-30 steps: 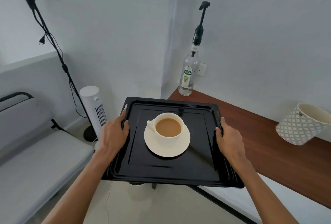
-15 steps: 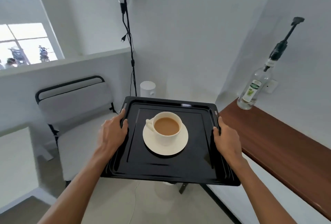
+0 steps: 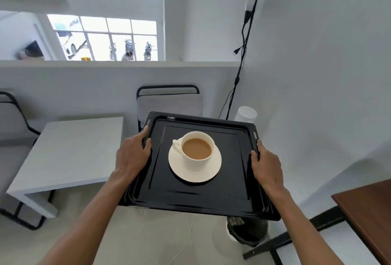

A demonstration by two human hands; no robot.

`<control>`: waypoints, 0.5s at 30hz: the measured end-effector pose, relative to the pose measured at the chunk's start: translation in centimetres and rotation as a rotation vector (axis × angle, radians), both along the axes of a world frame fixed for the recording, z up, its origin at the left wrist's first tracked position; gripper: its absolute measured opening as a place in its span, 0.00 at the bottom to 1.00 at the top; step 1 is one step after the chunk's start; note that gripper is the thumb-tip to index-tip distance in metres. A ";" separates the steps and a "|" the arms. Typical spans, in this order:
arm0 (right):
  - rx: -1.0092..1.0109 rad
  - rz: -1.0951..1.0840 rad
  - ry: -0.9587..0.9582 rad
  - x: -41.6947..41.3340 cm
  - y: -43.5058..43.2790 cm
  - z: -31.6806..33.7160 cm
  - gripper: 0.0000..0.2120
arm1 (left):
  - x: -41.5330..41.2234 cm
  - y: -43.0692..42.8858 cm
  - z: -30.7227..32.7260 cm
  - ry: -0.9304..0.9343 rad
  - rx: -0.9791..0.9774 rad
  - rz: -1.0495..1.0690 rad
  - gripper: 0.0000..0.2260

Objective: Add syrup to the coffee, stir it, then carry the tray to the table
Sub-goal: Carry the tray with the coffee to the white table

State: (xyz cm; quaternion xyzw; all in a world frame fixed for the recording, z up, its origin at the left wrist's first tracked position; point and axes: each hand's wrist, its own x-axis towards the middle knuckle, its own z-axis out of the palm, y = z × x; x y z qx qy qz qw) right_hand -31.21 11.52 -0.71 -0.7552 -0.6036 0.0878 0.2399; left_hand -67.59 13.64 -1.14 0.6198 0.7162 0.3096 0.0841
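Two hands: left hand (image 3: 132, 154) and right hand (image 3: 267, 165) clamp tray (image 3: 190, 199) edges.
Risk: tilting toward the ten o'clock table (image 3: 69, 150) spills the cup (image 3: 197, 152).

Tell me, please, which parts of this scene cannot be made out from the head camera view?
- Fingers of the left hand and right hand: curled under the tray rim.
- Syrup and stirring: the coffee surface shows neither.
- Bin contents: covered by the tray.
- Brown counter: cut off by the right edge.
- Street beyond the window: blurred, too small.
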 end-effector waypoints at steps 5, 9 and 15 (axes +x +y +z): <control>0.012 0.146 0.007 -4.8 5.4 -0.6 0.20 | -4.7 -0.2 -0.1 0.003 -0.014 0.144 0.21; 0.047 0.266 0.024 -8.7 9.3 -0.7 0.22 | -7.8 -0.4 -0.3 0.018 -0.013 0.268 0.21; 0.055 0.394 -0.013 -14.6 13.9 -0.9 0.22 | -12.3 -0.5 -0.9 0.033 0.000 0.421 0.21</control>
